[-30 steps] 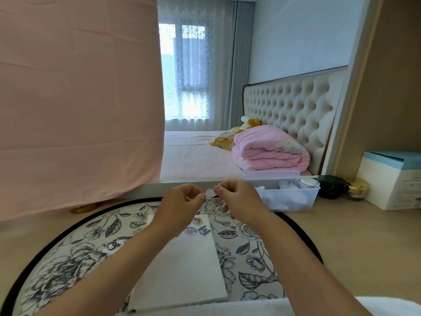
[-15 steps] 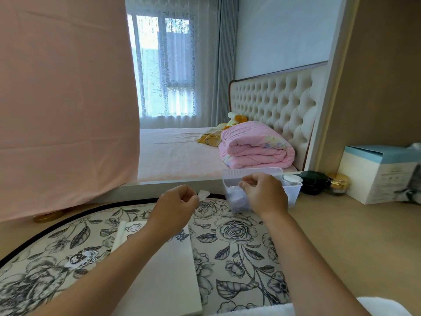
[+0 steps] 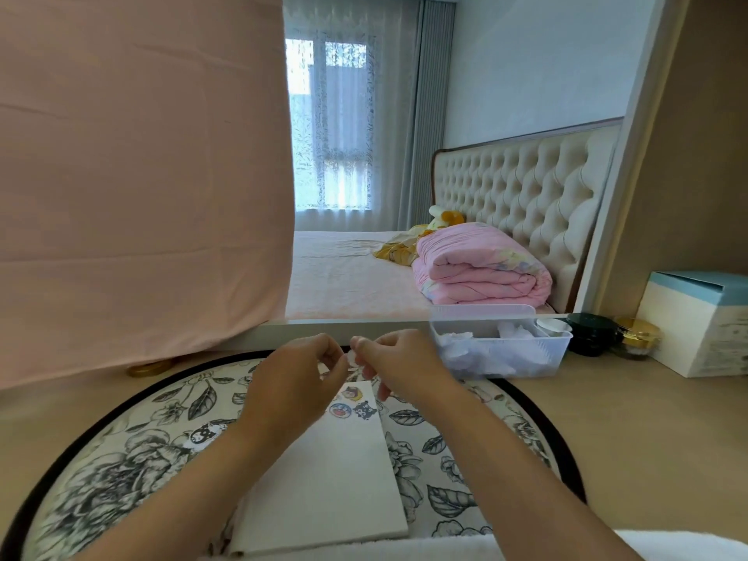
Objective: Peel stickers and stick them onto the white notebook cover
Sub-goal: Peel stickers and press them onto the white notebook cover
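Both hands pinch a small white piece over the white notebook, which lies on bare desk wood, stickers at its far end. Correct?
One error: the white notebook lies on the round floral mat, not bare wood, as the head view shows. Otherwise yes: left hand and right hand pinch the small white piece over it, with stickers at its far end.

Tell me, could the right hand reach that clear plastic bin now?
Probably yes: the bin sits open-topped just right of the right hand, nothing between them, though it and the left hand pinch a small sticker.
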A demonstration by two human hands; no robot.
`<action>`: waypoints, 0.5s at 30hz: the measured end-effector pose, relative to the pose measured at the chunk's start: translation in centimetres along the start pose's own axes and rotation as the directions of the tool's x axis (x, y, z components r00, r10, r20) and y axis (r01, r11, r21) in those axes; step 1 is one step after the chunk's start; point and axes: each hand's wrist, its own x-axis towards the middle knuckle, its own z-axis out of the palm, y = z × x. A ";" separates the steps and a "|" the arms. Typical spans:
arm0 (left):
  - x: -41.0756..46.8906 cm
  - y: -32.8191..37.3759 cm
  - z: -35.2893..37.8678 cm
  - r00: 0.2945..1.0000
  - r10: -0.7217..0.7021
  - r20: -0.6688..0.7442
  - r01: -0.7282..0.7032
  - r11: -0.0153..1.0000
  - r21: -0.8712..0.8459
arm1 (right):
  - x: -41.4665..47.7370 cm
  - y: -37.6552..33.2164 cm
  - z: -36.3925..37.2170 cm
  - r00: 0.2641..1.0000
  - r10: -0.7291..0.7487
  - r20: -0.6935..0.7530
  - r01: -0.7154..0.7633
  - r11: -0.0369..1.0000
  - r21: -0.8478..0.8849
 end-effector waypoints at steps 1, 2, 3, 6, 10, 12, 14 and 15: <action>-0.3 -0.4 -0.4 0.997 0.073 -0.017 -0.071 0.995 0.075 | -0.3 -0.1 0.6 1.000 0.019 0.018 -0.019 1.000 0.020; -0.6 -0.9 -0.7 0.990 0.138 -0.034 -0.132 0.981 0.140 | -0.5 -0.1 1.1 0.999 0.039 0.036 -0.041 0.998 0.050; -1.0 -1.4 -1.1 0.980 0.194 -0.050 -0.182 0.965 0.191 | -0.8 -0.2 1.6 0.996 0.064 0.056 -0.069 0.994 0.081; -1.6 -2.1 -1.7 0.930 0.360 -0.070 -0.326 0.899 0.292 | -1.3 -0.2 2.6 0.986 0.133 0.103 -0.144 0.985 0.099; -2.3 -3.8 -2.4 0.847 0.531 -0.016 -0.491 0.795 0.357 | -1.5 -0.3 3.6 0.955 0.221 0.199 -0.248 0.961 0.123; -2.5 -4.8 -2.6 0.785 0.618 0.042 -0.586 0.720 0.372 | -1.5 -0.3 3.8 0.929 0.265 0.259 -0.296 0.951 0.091; -2.7 -5.5 -3.3 0.724 0.681 0.104 -0.667 0.655 0.356 | -1.5 -0.2 4.0 0.909 0.289 0.302 -0.315 0.948 0.040; -2.9 -5.8 -3.6 0.719 0.684 0.123 -0.678 0.653 0.336 | -1.6 -0.1 4.1 0.905 0.290 0.312 -0.310 0.951 0.015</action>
